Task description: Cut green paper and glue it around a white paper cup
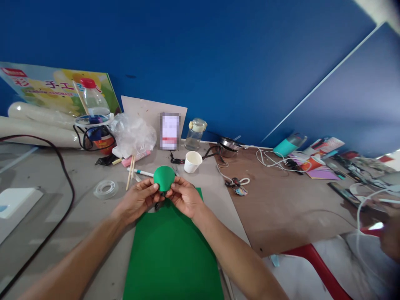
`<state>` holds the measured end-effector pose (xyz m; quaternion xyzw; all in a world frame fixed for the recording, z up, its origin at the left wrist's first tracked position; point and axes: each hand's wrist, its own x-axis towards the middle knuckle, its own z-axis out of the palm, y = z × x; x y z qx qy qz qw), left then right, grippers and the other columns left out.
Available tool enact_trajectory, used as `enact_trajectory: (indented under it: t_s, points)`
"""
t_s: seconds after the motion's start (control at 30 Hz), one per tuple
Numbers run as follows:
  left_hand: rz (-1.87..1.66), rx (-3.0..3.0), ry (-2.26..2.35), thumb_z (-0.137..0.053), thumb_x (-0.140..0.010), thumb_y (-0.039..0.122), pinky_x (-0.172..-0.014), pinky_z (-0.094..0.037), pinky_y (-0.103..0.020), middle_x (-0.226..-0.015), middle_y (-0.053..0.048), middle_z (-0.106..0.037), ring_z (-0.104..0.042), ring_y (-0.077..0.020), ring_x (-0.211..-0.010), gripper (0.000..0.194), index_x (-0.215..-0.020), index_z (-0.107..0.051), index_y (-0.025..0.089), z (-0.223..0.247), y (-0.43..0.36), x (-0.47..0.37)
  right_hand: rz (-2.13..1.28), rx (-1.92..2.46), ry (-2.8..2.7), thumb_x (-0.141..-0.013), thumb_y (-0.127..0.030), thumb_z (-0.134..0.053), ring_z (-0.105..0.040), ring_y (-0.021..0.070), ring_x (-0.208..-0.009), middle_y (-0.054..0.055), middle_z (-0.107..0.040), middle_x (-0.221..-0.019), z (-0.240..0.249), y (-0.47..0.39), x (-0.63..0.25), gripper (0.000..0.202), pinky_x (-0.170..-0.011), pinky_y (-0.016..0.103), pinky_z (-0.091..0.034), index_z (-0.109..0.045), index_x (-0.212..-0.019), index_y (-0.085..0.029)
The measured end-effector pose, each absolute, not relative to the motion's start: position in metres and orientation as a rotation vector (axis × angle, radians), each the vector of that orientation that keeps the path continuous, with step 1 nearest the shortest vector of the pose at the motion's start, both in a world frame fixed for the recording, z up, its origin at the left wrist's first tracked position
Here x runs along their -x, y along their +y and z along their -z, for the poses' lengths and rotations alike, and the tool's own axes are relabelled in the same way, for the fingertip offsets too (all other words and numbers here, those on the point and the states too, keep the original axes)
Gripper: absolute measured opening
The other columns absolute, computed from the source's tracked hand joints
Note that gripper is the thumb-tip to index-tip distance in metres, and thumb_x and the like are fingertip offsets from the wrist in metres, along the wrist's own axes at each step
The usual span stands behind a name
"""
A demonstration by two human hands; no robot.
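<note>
My left hand (140, 198) and my right hand (185, 196) together hold up a round green paper disc (163, 177) by its lower edge, pinched between thumbs and fingers. Under the hands lies a large green paper sheet (170, 250) on the grey table (78, 216). Something small and dark shows just below the disc between my hands; I cannot tell what it is.
Close by are a white paper cup (192, 161), a roll of clear tape (106, 188), wooden sticks (130, 177), a pen, a glass jar (195, 133), a plastic bag and a bottle (93, 100). A black cable (67, 183) crosses the left. Another person's hand (390, 237) is at right.
</note>
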<state>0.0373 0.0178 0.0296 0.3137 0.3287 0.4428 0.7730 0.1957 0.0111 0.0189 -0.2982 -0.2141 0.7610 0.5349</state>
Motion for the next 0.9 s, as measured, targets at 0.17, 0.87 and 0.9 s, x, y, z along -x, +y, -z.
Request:
enact_trajectory:
  t_s: [0.17, 0.87, 0.9]
  points:
    - [-0.945, -0.713, 0.708, -0.080, -0.067, 0.023, -0.057, -0.052, -0.020, -0.063, -0.001, -0.066, -0.055, -0.0066, -0.049, 0.019, -0.071, -0.064, 0.013, -0.025, 0.016, -0.041, -1.815, 0.690, -0.535, -0.071, -0.009, -0.064, -0.058, 0.0105, -0.048, -0.002, -0.064, -0.054, -0.017, 0.010, -0.193, 0.010, -0.051, 0.021, -0.052, -0.061, -0.077, -0.016]
    - [-0.803, -0.856, 0.812, -0.073, -0.072, 0.035, -0.044, -0.039, -0.017, -0.055, 0.002, -0.059, -0.053, -0.0081, -0.047, 0.025, -0.070, -0.058, 0.016, -0.028, 0.013, -0.037, -0.282, 1.007, -1.742, -0.075, -0.002, -0.043, -0.057, 0.0197, -0.109, 0.012, -0.051, -0.129, -0.022, 0.006, -0.211, 0.051, -0.097, 0.037, -0.047, -0.061, -0.118, -0.022]
    - [-0.811, -0.867, 0.817, -0.073, -0.072, 0.035, -0.044, -0.039, -0.017, -0.056, 0.002, -0.060, -0.053, -0.0081, -0.048, 0.024, -0.072, -0.058, 0.016, -0.028, 0.013, -0.037, -0.299, 1.007, -1.732, -0.075, -0.002, -0.043, -0.057, 0.0200, -0.110, 0.011, -0.056, -0.124, -0.022, 0.006, -0.211, 0.049, -0.098, 0.037, -0.047, -0.062, -0.116, -0.021]
